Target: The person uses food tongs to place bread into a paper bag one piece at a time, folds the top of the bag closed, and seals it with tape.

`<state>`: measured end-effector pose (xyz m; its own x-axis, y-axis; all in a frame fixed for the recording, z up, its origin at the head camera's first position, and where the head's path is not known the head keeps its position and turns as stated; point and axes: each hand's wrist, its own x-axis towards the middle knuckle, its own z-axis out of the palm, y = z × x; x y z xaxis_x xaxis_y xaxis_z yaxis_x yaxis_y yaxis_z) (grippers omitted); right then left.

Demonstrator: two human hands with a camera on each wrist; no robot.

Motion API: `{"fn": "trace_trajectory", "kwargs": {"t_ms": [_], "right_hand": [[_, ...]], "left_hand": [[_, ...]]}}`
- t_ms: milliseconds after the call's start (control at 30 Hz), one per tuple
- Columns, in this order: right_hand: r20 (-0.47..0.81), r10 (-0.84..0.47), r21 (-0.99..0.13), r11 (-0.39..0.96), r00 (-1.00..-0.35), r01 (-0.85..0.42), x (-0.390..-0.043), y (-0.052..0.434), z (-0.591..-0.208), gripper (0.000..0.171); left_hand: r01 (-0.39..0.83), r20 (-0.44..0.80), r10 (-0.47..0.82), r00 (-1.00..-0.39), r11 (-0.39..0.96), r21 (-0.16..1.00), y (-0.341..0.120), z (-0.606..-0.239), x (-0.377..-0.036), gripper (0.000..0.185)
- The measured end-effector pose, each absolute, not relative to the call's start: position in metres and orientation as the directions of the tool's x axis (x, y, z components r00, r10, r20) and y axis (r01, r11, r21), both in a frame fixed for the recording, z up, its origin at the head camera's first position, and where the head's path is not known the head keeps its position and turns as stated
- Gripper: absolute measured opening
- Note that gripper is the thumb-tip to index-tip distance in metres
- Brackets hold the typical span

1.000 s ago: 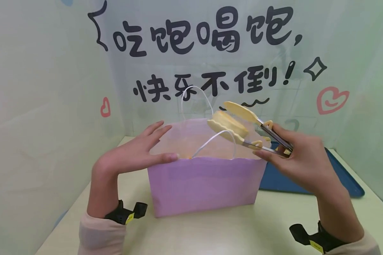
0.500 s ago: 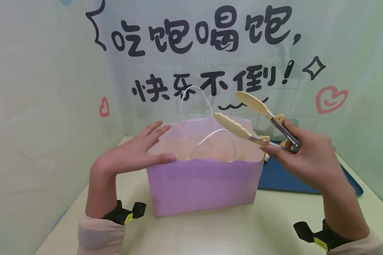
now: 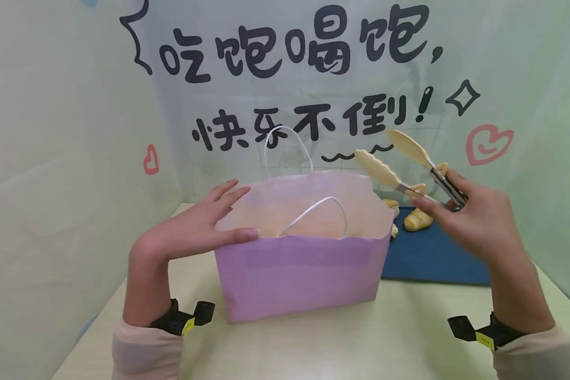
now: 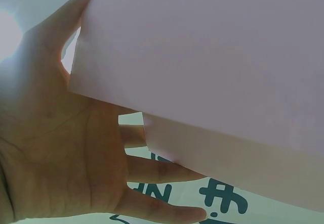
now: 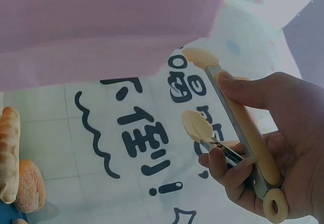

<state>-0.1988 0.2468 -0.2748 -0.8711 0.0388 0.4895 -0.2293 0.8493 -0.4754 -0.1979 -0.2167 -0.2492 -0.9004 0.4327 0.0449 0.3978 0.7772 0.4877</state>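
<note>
A light purple paper bag (image 3: 299, 274) with white handles stands upright and gaping on the table. My left hand (image 3: 195, 227) is at its left side, fingers straight and spread, thumb laid along the front rim. In the left wrist view the bag's edge (image 4: 202, 72) runs between that thumb and the fingers. To the right of the bag's mouth, my right hand (image 3: 480, 221) grips metal tongs with cream-coloured tips (image 3: 380, 169). The tips are spread with nothing between them. The right wrist view shows thumb and fingers around the tongs' arms (image 5: 248, 138). The bag's contents are hidden.
Behind the bag on the right lies a blue tray (image 3: 437, 258) bearing several pieces of bread (image 3: 417, 220). A printed curtain (image 3: 275, 95) closes off the back and sides of the pale table (image 3: 313, 338).
A round yellow bun between the tongs is gone from them, last seen over the bag's mouth. My right hand has moved right and up with the tongs. The left hand stays at the bag.
</note>
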Motion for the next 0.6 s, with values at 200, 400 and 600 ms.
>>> {"fn": "trace_trajectory", "kwargs": {"t_ms": [200,400,600], "right_hand": [[0.451,0.039,-0.463,0.864,-0.892,-0.196,-0.227,0.266,-0.293,0.090],[0.394,0.038,-0.452,0.878,-0.919,-0.157,-0.259,0.279,-0.319,0.096],[0.343,0.050,-0.442,0.890,-0.938,-0.114,-0.283,0.287,-0.348,0.081]], "left_hand": [[0.399,0.048,0.432,-0.901,0.777,0.487,-0.216,-0.250,-0.197,0.098],[0.400,0.052,0.433,-0.900,0.772,0.493,-0.216,-0.251,-0.196,0.098],[0.401,0.050,0.434,-0.899,0.774,0.490,-0.215,-0.250,-0.197,0.098]]}}
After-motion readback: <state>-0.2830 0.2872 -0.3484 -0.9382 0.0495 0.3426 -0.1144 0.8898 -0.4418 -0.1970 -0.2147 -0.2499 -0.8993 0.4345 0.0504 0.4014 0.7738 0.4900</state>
